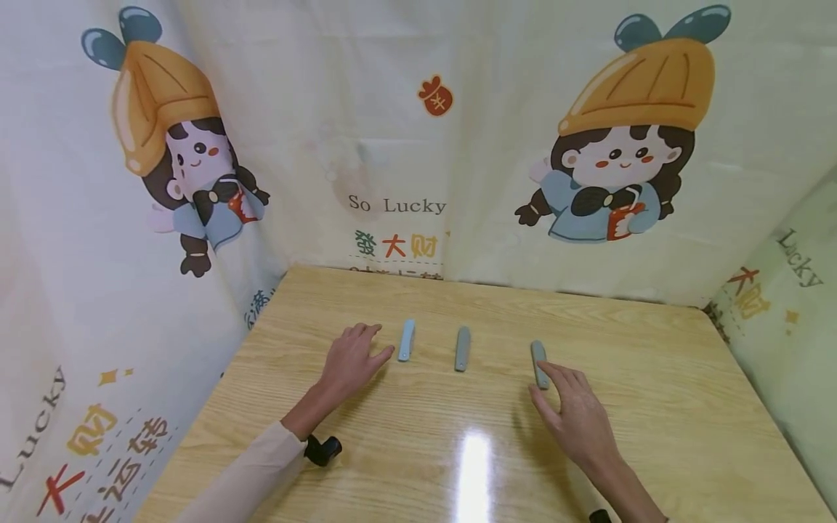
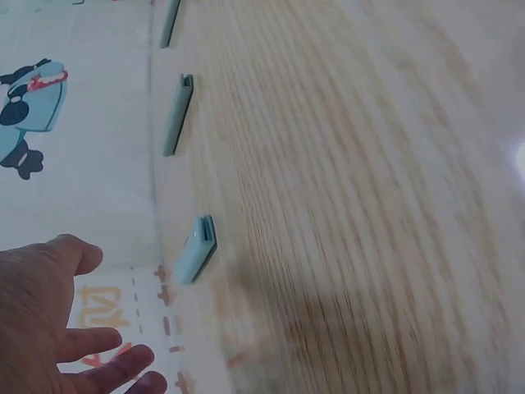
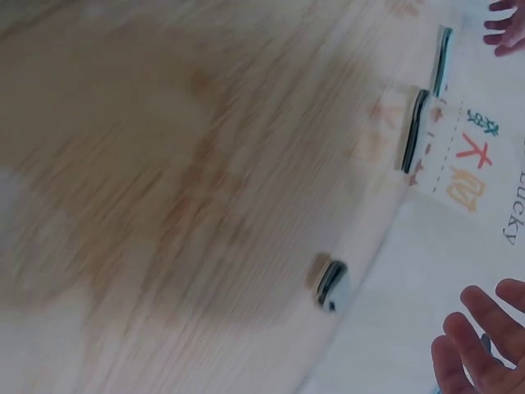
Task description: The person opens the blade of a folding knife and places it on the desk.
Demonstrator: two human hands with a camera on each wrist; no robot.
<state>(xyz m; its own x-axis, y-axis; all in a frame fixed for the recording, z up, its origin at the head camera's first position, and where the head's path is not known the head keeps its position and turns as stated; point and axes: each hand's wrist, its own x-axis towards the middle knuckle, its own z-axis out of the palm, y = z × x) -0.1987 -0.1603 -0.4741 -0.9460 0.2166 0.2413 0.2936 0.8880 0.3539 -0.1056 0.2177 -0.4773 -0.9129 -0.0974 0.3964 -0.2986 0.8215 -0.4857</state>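
Three slim, slotted things with rounded ends, looking like folded pocket knives, lie apart in a row on the table. The light blue folding knife (image 1: pixel 407 340) is at the left, a grey-green folding knife (image 1: pixel 462 349) in the middle, and another grey-green folding knife (image 1: pixel 539 363) at the right. Just left of the light blue one hovers my left hand (image 1: pixel 353 359), fingers loosely extended and holding nothing. My right hand (image 1: pixel 578 418) reaches over the right folding knife, index finger and thumb spread near its lower end. In the right wrist view, a gap separates those fingers from that knife (image 3: pixel 332 286).
The wooden table (image 1: pixel 392 436) ends at the back against a printed cloth (image 1: pixel 484 181), which also hangs along both sides. Bright glare (image 1: pixel 474 472) lies on the table's front middle. A black wrist camera (image 1: pixel 322 450) is strapped to the left wrist.
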